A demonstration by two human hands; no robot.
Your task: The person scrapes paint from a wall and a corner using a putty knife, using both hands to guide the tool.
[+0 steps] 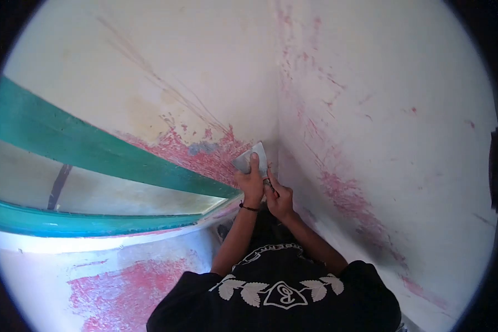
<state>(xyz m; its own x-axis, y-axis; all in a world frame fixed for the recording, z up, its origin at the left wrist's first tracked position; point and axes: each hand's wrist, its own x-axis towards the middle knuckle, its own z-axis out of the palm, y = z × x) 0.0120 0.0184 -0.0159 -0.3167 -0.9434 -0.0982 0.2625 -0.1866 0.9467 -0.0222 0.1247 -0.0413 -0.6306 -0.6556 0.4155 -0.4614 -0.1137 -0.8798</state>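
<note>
The left grip (251, 180) is closed on a scraper (252, 159), its thumb laid flat along the metal blade, which points away from the wearer and flares out just beyond the fingers. Tight beside it, on its right, the right grip (280, 201) is curled with one finger reaching up toward the blade's lower corner; a small dark piece (273, 187) shows between the two, and whether the right fingers close on it or on the scraper cannot be told. A thin dark bracelet (249, 207) circles the wrist directly behind the left grip. Farther back toward the body, behind both, is a black shirt (326, 307) with a pale print of leaves around a triangular emblem. Just left of the left grip and the blade, a rough pink patch (182, 157) spreads over the left wall (216, 61), with a grey smear (203, 148) inside it; whether the blade touches the wall is unclear. Just past the blade on the right runs the corner (278, 119) where the walls meet. The right wall (420, 149) carries red streaks (343, 196) to the right of the right grip. Well to the left of the left grip, two green bands (88, 135) border a pale recessed panel (122, 191) crossed by a dark stripe (60, 185). Below these, left of the shirt, lies another pink area (130, 293).
</note>
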